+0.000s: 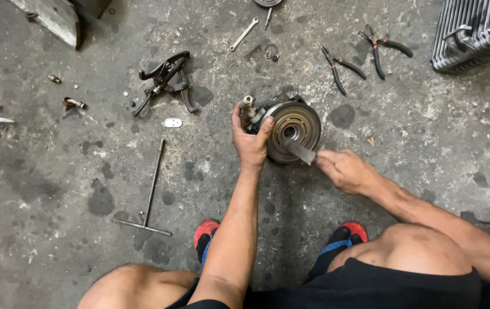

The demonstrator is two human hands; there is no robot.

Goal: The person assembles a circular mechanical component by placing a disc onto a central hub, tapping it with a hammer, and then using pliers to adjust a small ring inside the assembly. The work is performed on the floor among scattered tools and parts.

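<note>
Metal, round and grooved, the pulley (294, 130) sits on the concrete floor (56, 189) at frame centre, its flat face turned up toward the camera. The left hand (250, 140) grips its left rim, fingers closed around the body behind it. The right hand (342, 170) — lower right of the pulley — pinches a flat dark tool (300, 151), probably a chisel, whose long axis runs up-left into the hub. Pliers (342, 67) lie upper right, well apart.

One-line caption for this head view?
Left hand steadies a round pulley assembly on concrete while right hand works a flat tool into it.
</note>
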